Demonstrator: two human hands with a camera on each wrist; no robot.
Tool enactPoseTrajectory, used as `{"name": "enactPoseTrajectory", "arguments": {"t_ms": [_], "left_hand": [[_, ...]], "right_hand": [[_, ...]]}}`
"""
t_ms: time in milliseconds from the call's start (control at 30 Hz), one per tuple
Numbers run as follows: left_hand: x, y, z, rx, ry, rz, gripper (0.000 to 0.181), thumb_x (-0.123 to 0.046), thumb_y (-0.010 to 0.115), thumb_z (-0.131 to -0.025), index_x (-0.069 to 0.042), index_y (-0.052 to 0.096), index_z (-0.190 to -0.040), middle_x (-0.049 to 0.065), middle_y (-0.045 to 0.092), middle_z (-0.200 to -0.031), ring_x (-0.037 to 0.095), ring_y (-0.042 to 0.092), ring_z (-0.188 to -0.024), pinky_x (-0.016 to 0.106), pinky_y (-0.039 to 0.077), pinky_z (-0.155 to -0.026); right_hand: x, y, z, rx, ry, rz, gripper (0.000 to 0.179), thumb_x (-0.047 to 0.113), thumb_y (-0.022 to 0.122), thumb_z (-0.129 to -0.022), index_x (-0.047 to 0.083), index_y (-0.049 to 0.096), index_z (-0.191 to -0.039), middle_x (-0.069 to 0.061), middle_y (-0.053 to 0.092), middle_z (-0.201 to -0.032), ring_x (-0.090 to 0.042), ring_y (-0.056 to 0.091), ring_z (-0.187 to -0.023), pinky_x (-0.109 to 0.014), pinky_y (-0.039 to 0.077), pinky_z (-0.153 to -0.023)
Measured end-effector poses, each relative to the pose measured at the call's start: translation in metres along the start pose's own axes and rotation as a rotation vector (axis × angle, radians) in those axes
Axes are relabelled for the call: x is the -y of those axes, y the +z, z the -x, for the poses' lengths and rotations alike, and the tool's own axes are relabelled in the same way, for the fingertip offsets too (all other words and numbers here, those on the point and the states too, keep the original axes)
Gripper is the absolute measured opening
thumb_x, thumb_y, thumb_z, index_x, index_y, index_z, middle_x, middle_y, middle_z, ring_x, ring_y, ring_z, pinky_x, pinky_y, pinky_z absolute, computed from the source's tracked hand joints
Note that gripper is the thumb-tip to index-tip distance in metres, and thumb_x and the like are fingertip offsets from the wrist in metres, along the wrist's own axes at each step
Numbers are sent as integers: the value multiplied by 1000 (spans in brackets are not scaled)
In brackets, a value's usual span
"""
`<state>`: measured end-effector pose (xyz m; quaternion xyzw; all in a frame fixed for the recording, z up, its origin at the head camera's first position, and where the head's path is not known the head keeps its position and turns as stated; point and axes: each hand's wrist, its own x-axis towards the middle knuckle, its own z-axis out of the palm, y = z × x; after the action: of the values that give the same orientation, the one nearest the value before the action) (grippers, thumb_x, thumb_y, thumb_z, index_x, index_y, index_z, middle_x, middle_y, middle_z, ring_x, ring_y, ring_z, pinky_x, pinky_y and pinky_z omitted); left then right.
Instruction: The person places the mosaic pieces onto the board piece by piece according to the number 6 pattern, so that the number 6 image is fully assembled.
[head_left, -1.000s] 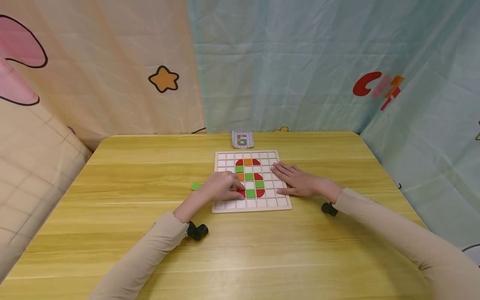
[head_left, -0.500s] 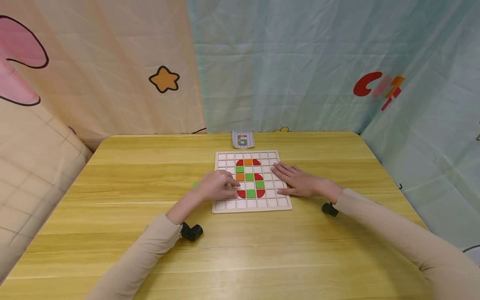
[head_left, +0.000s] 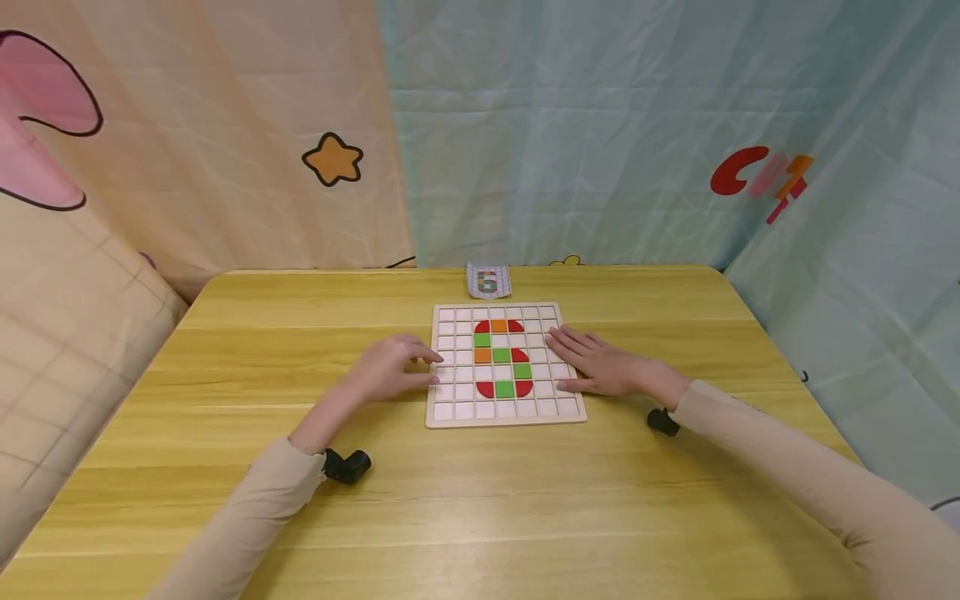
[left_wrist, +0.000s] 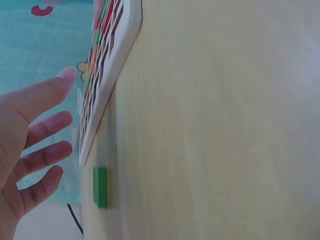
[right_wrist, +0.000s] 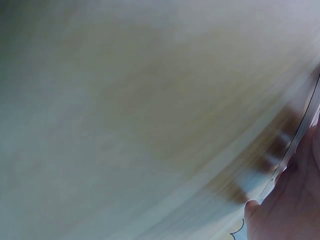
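Observation:
A white board with a grid of square cells (head_left: 457, 411) lies mid-table with red, orange and green tiles set in it. Its tiles include a green square tile (head_left: 505, 389) in the bottom row between two rounded red ones. At the board's left edge is my left hand (head_left: 390, 367), holding nothing, its fingers spread apart and slightly bent. The left wrist view shows a loose green tile (left_wrist: 100, 187) on the table near the board; the hand hides it in the head view. My right hand (head_left: 600, 364) rests flat on the board's right edge, fingers extended.
A small card (head_left: 488, 282) printed with a similar coloured grid pattern stands behind the board, near the far edge of the wooden table (head_left: 480, 508). Printed curtains (head_left: 600, 167) hang behind and beside the table.
My left hand has let go of the red tile at the lower left of the pattern and moved left to the board's edge. The right hand stays in place.

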<state>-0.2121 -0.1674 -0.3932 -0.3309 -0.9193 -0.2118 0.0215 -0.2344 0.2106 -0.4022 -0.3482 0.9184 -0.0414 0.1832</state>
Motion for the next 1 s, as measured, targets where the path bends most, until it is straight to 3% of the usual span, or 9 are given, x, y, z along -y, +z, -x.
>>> {"name": "enactPoseTrajectory", "arguments": {"t_ms": [267, 567, 733, 1000], "left_hand": [[16, -6, 18, -32, -58, 0, 36, -34, 76, -81, -15, 73, -111, 5, 69, -109, 25, 62, -103, 43, 52, -84], [28, -13, 31, 33, -153, 54, 44, -35, 76, -81, -13, 69, -118, 6, 68, -118, 26, 61, -107, 46, 49, -91], [33, -14, 34, 51, -139, 24, 44, -32, 77, -81, -10, 69, -118, 9, 68, -117, 28, 60, -108, 47, 48, -93], [39, -14, 37, 66, -111, -10, 36, -28, 76, -82, -8, 72, -112, 8, 70, -109, 25, 62, -100, 43, 51, -84]], "right_hand": [[-2, 3, 1, -6, 5, 6, 83, 57, 40, -97, 12, 1, -155, -8, -4, -163, -30, -4, -150, -56, 7, -118], [-1, 2, 0, -8, -2, 5, 82, 56, 39, -97, 11, 2, -155, -9, -3, -163, -31, -3, -150, -57, 8, -117], [0, 0, 0, 0, 1, 0, 82, 55, 41, -97, 11, 2, -155, -10, -2, -163, -31, -3, -150, -57, 8, -117], [3, -1, 2, 13, 1, -11, 83, 55, 41, -97, 10, 1, -155, -10, -4, -163, -32, -4, -150, -58, 8, -117]]}}
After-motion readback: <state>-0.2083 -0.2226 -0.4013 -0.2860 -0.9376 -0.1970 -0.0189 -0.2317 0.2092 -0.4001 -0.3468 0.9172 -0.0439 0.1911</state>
